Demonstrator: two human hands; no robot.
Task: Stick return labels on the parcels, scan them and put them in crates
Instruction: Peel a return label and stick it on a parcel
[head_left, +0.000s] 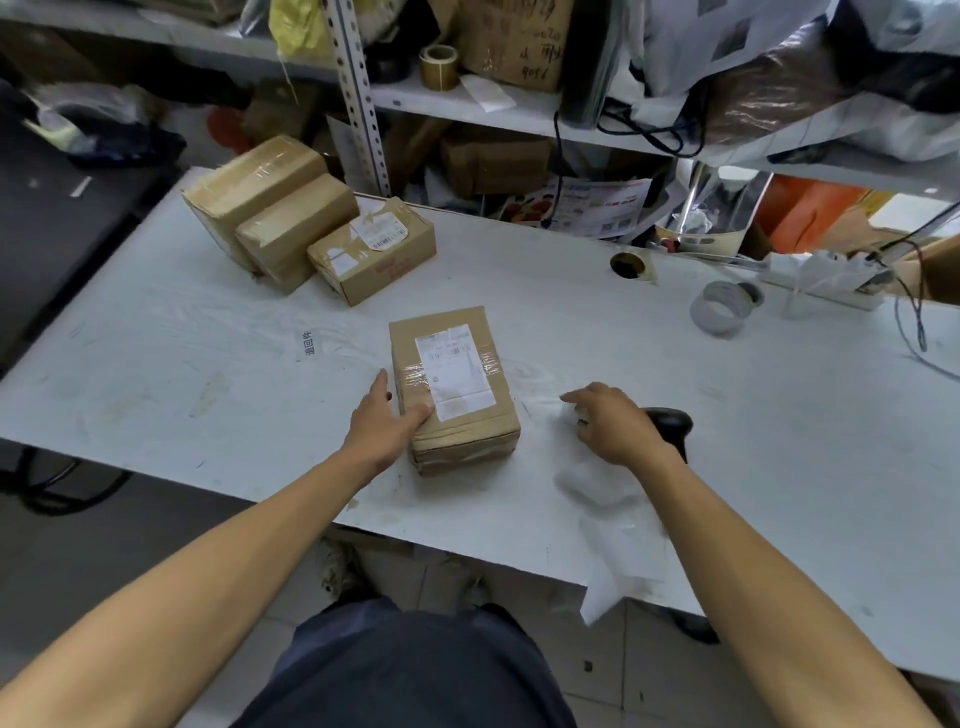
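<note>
A white bench (675, 364) fills the view, seen from above by the person working at it. At its far left corner, three brown cardboard parcels (306, 218) sit pressed side by side in a slanted row; the nearest one carries a small white label. A small white sticker (308, 343) printed with dark characters lies flat on the bench, between that row and the near edge.

Near the middle lies a taped brown parcel (453, 387), long side running away from the viewer, with a white shipping label (454, 370) on its top face. The left hand (387, 421) rests against the parcel's near left side, fingers straight along the side, thumb laid on the top corner; its grip is released, not curled round anything.

Just right of the parcel, the right hand (613, 423) hovers palm down, fingers loosely bent over a blurred white label strip (608, 519) that trails off the bench's near edge. Whether that grip holds the strip cannot be told. A black handheld scanner (670, 423) lies just beyond the hand. Farther right stand two tape rolls (722, 312), and shelves (467, 104) of clutter run behind.
</note>
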